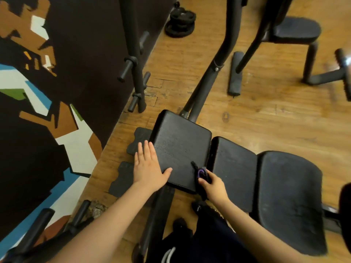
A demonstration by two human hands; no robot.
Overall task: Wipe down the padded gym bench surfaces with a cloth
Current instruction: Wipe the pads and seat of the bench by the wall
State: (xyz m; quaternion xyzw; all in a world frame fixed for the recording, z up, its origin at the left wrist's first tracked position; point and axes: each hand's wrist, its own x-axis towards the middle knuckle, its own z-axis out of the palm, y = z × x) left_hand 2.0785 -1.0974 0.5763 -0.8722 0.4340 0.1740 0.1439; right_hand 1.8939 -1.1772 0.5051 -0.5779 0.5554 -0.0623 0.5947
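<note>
Nearest the camera, two bare forearms reach forward from the bottom edge, above dark trousers and a dark shoe on the floor. The left hand [150, 168] lies flat, palm down, on the left edge of the square black padded bench pad [180, 147], its fingers straight and close together pointing away and the thumb spread out to the right across the pad; it grips nothing. The right hand [213, 186] is curled, thumb and fingers pinching a small bunched dark cloth with a purple patch [201, 174]. The cloth sits at the near right corner of that square pad, pressed against its surface just beside the gap to the narrow black middle pad [234, 168], with a dark tail of cloth trailing up onto the square pad and another hanging below the hand. To the right of the middle pad comes the large rounded black seat pad [290, 198], worn and dusty-looking.

On the wooden plank floor [266, 118], left of the square pad, lie two flat black rubber mat pieces [139, 140]. Beyond the pad, black metal frame tubes [201, 86] slope away. Farther off stand a second black padded bench [296, 29] at the upper right and a stack of black weight plates [180, 21] near the painted mural wall [47, 92] on the left.
</note>
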